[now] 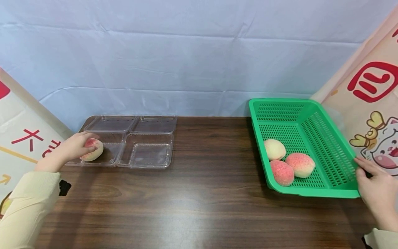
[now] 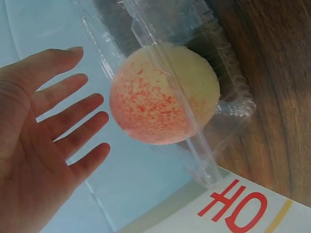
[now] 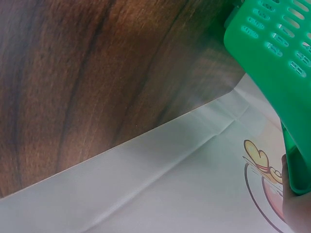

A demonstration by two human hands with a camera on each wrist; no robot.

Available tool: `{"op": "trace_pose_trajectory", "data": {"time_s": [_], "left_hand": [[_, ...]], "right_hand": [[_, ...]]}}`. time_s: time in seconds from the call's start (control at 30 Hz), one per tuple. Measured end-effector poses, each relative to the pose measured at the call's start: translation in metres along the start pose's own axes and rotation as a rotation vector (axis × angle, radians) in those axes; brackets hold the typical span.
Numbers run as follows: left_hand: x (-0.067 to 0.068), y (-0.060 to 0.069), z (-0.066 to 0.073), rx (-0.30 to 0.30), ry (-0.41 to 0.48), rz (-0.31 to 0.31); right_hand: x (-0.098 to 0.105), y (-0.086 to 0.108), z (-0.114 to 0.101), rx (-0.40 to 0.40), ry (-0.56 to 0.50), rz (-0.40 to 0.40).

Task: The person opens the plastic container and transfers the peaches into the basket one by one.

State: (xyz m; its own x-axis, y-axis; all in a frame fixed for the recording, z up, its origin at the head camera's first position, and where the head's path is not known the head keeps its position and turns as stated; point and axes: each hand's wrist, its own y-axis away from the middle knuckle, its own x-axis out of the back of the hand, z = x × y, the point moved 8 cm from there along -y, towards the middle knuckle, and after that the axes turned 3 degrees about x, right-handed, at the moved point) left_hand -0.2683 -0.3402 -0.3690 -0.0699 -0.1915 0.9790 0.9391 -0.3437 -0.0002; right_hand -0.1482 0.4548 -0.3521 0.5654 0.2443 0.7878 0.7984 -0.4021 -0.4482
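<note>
A pale peach with red speckles (image 2: 146, 104) sits in the left compartment of a clear plastic container (image 1: 145, 165). Close beside the peach is my left hand (image 2: 51, 116), its fingers spread; the left wrist view shows a gap between fingertips and fruit. On the right, my right hand (image 1: 377, 186) grips the rim of a green slotted basket (image 1: 337, 152) near its front right corner. Inside that basket lie a pale yellow peach (image 1: 275, 149), a pink peach (image 1: 282, 173) and a pink-and-yellow peach (image 1: 301, 165). In the right wrist view only the edge of the right hand shows.
The container's lids (image 1: 153, 124) lie folded back toward the pale blue cloth wall (image 1: 199, 62). Brown wood-grain table (image 1: 202, 193) spans the space between container and basket. Printed sheets (image 1: 367, 114) stand along the right side and the left side.
</note>
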Motion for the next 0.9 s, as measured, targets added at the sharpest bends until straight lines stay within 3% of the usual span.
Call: {"op": "trace_pose_trajectory", "data": {"time_s": [0.43, 0.63, 0.9], "left_hand": [[-0.007, 0.003, -0.018, 0.01, 0.014, 0.041], [-0.014, 0.004, -0.026, 0.041, 0.033, 0.001], [-0.021, 0.003, -0.026, 0.063, 0.061, -0.038]], "right_hand": [[-0.002, 0.0, 0.001, -0.031, 0.015, -0.018], [-0.001, -0.001, 0.001, -0.008, -0.001, -0.021], [-0.001, -0.002, 0.0, 0.002, 0.026, -0.039]]}}
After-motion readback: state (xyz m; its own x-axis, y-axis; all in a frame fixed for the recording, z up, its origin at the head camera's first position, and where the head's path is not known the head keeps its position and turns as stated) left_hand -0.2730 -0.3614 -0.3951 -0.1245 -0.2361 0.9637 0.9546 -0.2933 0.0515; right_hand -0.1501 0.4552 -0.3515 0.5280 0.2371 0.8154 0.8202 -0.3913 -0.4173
